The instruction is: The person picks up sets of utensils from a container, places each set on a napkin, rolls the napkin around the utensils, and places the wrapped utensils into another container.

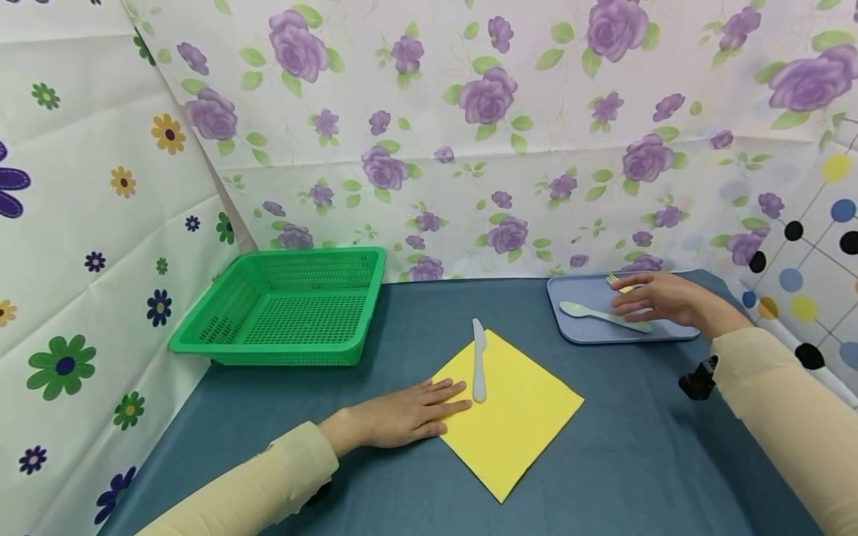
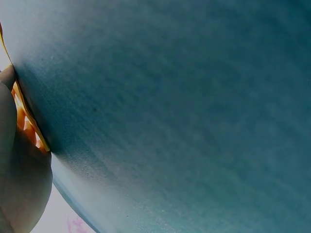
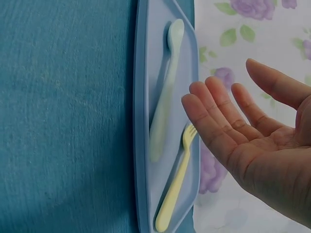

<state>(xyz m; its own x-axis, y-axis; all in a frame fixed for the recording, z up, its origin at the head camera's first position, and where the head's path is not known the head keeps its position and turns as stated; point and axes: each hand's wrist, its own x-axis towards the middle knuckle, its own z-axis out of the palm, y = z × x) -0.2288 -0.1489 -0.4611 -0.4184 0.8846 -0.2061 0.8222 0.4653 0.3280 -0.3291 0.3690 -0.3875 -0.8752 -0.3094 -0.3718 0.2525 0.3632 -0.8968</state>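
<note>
A yellow square napkin [image 1: 523,417] lies on the blue cloth with one corner toward me. My left hand [image 1: 398,417] rests flat on its left corner, fingers spread. Just beyond those fingertips, a whitish knife [image 1: 479,365] lies on the napkin, its blade tip past the upper edge. Over the lavender tray [image 1: 578,290] at the back right hovers my right hand [image 1: 660,299], fingers loosely extended and holding nothing. A pale green spoon [image 1: 593,313] and a yellow fork [image 3: 176,189] lie in that tray. In the head view the right hand covers most of the fork.
A green perforated basket [image 1: 268,356] stands at the back left. Flowered sheets [image 1: 442,216] hang behind the table and along its left side, and a dotted covering [image 1: 827,253] is at the right. Blue cloth [image 1: 603,461] covers the table.
</note>
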